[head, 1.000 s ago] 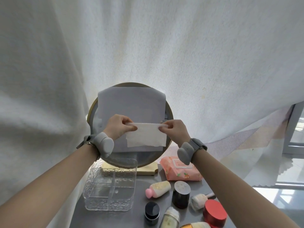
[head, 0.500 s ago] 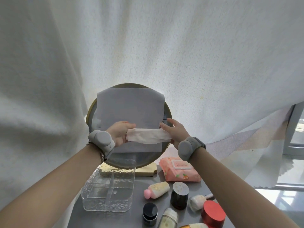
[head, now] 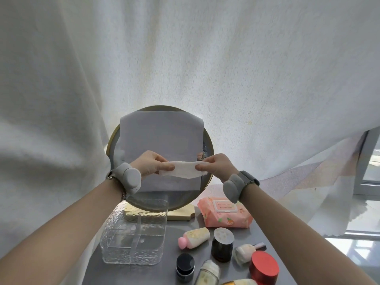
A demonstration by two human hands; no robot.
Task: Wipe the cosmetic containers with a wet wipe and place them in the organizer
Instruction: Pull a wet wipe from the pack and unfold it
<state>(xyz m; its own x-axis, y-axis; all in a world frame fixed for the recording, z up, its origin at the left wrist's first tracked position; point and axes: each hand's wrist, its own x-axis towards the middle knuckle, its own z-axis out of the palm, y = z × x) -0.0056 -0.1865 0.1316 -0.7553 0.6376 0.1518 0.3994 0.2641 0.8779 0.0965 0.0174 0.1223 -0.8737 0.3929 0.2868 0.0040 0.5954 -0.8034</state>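
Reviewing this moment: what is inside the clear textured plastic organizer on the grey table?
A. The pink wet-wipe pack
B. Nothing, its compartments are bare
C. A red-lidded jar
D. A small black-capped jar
B: the clear textured plastic organizer shows only bare dividers, while the containers sit on the grey table beside it.

Both forearms are bare, with no sleeves in sight. The left hand (head: 151, 168) has a rounded, pale grey, pebble-shaped device (head: 129, 177) strapped just behind it at the wrist, and a thin metallic bracelet or watch edge shows beside that. The right hand (head: 219, 167) has a similar device (head: 233, 187), slightly darker grey, held by a dark grey strap (head: 249, 177) around the wrist.
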